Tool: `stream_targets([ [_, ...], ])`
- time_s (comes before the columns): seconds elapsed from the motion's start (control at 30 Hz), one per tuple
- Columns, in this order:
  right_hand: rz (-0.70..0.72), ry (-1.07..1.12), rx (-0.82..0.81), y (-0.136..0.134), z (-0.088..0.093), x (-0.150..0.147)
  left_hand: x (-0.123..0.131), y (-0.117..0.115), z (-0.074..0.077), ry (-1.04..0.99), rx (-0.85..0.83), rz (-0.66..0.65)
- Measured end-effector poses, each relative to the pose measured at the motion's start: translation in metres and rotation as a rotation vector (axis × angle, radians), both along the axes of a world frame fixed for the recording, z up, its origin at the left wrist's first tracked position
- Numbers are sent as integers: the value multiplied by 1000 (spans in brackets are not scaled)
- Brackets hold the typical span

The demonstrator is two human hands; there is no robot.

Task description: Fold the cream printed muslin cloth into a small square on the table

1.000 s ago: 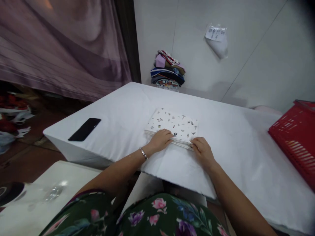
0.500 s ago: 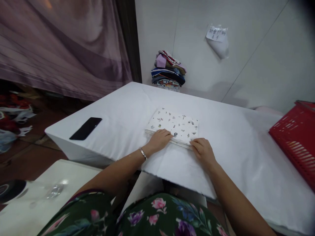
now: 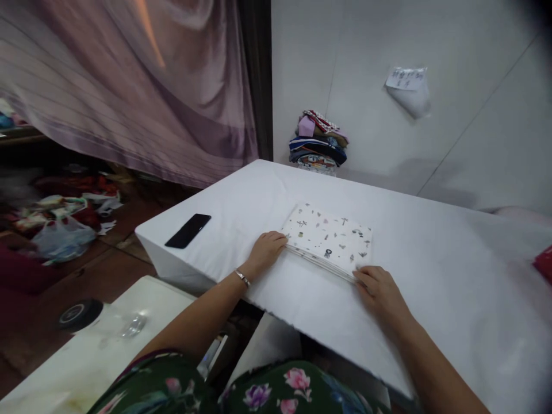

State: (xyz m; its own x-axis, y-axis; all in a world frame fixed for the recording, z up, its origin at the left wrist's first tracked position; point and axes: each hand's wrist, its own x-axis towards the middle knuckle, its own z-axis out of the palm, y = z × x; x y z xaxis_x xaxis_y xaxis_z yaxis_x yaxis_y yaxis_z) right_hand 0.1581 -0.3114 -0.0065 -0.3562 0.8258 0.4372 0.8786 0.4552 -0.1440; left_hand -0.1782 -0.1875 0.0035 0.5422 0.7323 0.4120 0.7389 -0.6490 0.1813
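Observation:
A white folded cloth (image 3: 330, 234) with small printed figures lies flat on the white-covered table (image 3: 431, 276), its layers showing along the near edge. At its near left corner, my left hand (image 3: 268, 248) has its fingers closed on the edge, and a silver bracelet circles that wrist. The near right corner is pinched between thumb and fingers of my right hand (image 3: 379, 287). The undersides of both grips are hidden.
A black phone (image 3: 188, 230) lies at the table's left side. Folded clothes (image 3: 319, 141) are stacked by the wall at the back. Part of a red basket (image 3: 544, 264) shows at the right edge. A lower white surface (image 3: 116, 345) is at the left front.
My left hand has slid left along the near edge, from its middle to the left corner. My right hand stays at the right corner. The view has turned left.

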Motion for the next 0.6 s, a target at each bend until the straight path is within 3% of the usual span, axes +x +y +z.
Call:
stream_targets([
  [0.17,-20,109,-53,-1,3,-3,-6,5,2,-332,-295,130],
  [0.27,-120,300,-132,-1,5,-6,1,12,11,-425,-406,295],
  [0.4,-401,474,-229,4,5,-9,15,26,23,-277,-547,514],
  [0.6,-644,534,-507,18,13,-10,28,51,31,-102,-723,521],
])
